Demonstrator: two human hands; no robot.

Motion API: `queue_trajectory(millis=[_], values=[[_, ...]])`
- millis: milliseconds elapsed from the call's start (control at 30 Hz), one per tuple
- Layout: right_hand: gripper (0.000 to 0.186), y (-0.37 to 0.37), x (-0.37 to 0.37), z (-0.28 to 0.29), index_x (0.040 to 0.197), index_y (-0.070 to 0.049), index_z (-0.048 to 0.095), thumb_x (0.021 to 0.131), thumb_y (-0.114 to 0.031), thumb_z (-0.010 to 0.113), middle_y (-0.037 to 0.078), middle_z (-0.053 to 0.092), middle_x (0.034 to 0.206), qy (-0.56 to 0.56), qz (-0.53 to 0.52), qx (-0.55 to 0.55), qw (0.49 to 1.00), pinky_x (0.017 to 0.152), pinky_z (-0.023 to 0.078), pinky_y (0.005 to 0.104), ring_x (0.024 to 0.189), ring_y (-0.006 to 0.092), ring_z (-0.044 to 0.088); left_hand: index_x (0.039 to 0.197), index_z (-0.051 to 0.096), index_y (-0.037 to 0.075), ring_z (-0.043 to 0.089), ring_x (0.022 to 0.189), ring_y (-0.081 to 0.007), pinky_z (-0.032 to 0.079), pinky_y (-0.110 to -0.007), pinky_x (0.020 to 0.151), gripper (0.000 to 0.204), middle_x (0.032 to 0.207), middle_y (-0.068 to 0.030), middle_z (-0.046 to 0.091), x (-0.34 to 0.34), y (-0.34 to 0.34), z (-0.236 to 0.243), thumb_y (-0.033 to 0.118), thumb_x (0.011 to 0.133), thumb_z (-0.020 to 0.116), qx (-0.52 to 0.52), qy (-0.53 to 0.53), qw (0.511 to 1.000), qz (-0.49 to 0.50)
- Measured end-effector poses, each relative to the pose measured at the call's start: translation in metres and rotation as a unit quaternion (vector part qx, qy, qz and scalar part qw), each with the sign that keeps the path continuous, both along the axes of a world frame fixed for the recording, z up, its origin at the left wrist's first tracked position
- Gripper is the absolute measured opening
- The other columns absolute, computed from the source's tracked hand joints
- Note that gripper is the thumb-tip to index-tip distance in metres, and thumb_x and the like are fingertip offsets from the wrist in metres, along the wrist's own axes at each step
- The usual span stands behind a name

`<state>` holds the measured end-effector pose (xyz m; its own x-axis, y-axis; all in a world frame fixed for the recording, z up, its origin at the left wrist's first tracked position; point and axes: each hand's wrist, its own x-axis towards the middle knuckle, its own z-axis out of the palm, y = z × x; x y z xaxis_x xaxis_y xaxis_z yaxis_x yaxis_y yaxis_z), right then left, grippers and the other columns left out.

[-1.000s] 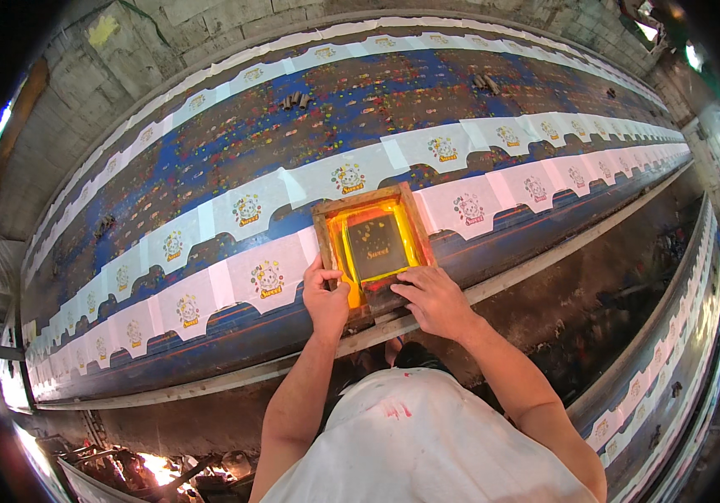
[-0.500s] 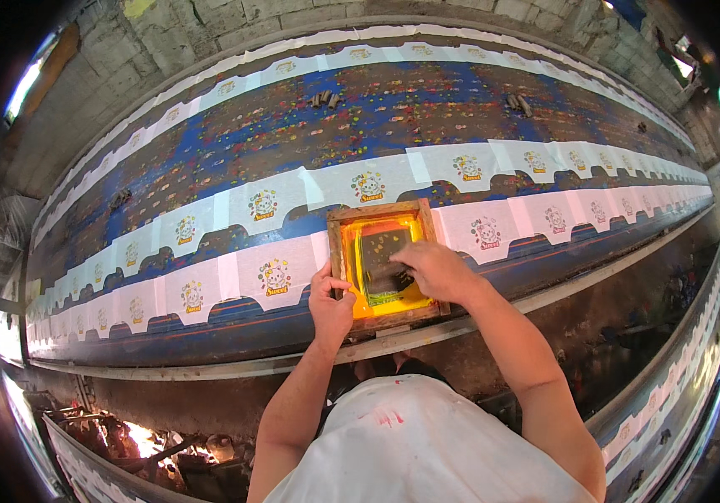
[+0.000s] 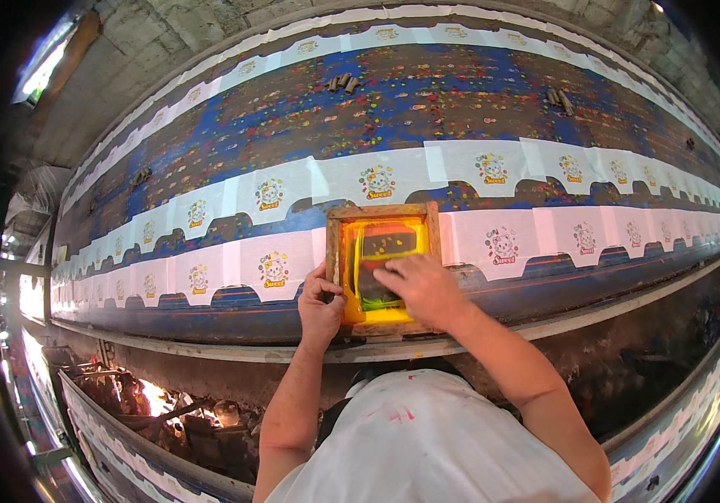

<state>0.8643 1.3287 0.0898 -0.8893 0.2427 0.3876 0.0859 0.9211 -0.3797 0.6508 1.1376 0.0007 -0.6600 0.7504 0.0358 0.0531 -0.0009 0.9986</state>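
A wooden-sided printing screen (image 3: 334, 251) lies over the near row of pale pink cloth pieces, its mesh smeared with bright yellow ink. My left hand (image 3: 320, 308) grips the screen's left side near its lower corner, thumb and fingers closed around the wood. Over the mesh, my right hand (image 3: 427, 289) is closed, with its fingertips pointing left; what it holds is mostly hidden beneath it and blurred. Left of the screen, a cloth piece (image 3: 300, 267) bears a cartoon cat print with yellow and coloured details. To the right, another cloth piece (image 3: 469, 230) carries a similar print with less yellow.
A second row of printed white cloth (image 3: 410, 168) runs behind the screen. Beyond it stretches the ink-spotted blue and brown table top (image 3: 293, 117), with small dark rolls (image 3: 343, 84) on it. The table's front rail (image 3: 243, 352) passes before me. Debris (image 3: 184, 415) lies low at left.
My right hand has shifted left and slightly toward me over the mesh. My left hand stays on the screen's side. The whole view has turned slightly.
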Motion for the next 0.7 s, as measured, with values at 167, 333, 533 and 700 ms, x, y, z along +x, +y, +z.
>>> queue_trajectory(millis=[167,333,533,700], values=[[0.039,-0.042,0.030,0.008,0.134,-0.007,0.077,0.095,-0.012,0.069,0.015,0.077,0.123,0.010,0.031,-0.020,0.999,0.104,0.057,0.0506,0.118,0.0352,0.073,0.094,0.071,0.004,0.059,0.153,-0.0310,0.044,-0.042,0.126,0.023,0.167,-0.0224,0.060,0.000,0.002,0.002,-0.017,0.083,0.074,0.007,0.014,1.000,0.000],[0.044,-0.026,0.029,0.017,0.135,-0.005,0.077,0.091,-0.004,0.071,0.016,0.079,0.122,-0.048,0.065,-0.108,0.991,0.106,0.058,0.0511,0.119,0.0373,0.073,0.095,0.072,0.006,0.060,0.152,-0.0310,0.044,-0.043,0.126,0.024,0.167,-0.0219,0.060,0.001,0.002,0.000,-0.016,0.084,0.074,0.035,0.000,0.999,-0.008],[0.051,0.045,-0.028,0.022,0.138,-0.005,0.076,0.089,0.007,0.069,0.017,0.079,0.126,-0.037,-0.001,-0.111,0.993,0.110,0.056,0.0513,0.121,0.0410,0.072,0.095,0.073,0.008,0.060,0.151,-0.0308,0.044,-0.042,0.125,0.023,0.163,-0.0210,0.062,0.003,0.004,0.000,-0.013,0.087,0.076,0.025,0.046,0.999,-0.002],[0.055,0.046,-0.043,0.021,0.140,-0.007,0.077,0.089,0.011,0.066,0.017,0.079,0.128,-0.058,-0.066,-0.077,0.993,0.111,0.055,0.0520,0.122,0.0424,0.071,0.093,0.073,0.008,0.061,0.150,-0.0355,0.045,-0.044,0.124,0.020,0.162,-0.0235,0.062,0.005,0.006,0.007,-0.010,0.088,0.077,0.023,0.091,0.996,0.000]])
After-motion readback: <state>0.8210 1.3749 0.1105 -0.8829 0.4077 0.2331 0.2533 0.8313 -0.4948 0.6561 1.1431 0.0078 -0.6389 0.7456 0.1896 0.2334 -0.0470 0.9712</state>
